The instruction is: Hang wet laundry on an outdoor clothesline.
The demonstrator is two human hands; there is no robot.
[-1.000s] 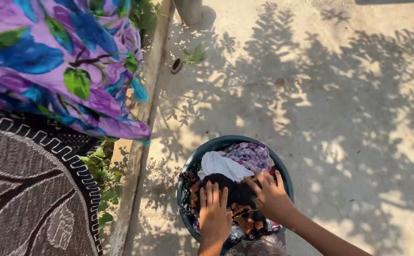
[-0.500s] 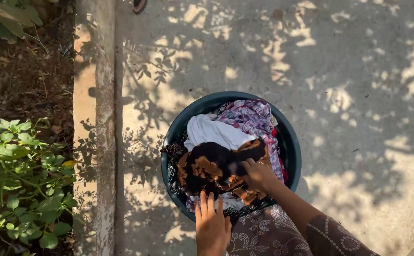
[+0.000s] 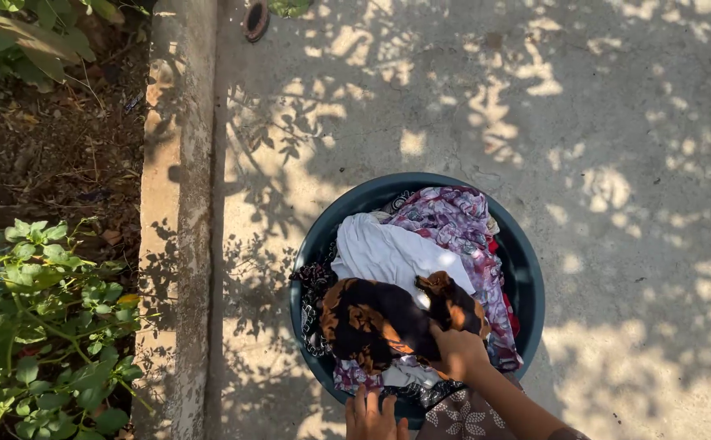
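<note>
A dark round basin full of clothes sits on sunlit concrete. On top lies a black and orange patterned cloth, over a white cloth and a purple floral cloth. My right hand grips the near right end of the black and orange cloth and bunches it upward. My left hand rests at the near rim of the basin, fingers spread, mostly cut off by the frame's lower edge. A brown patterned sleeve covers my right arm.
A raised concrete curb runs along the left. Beyond it lie soil, dry leaves and green plants. A small dark round object lies on the ground at the top. Leaf shadows dapple the concrete.
The view has tilted down off the hanging floral fabric to the basin. My right hand closed on the black and orange cloth and pulled it toward me; my left hand slid back to the rim.
</note>
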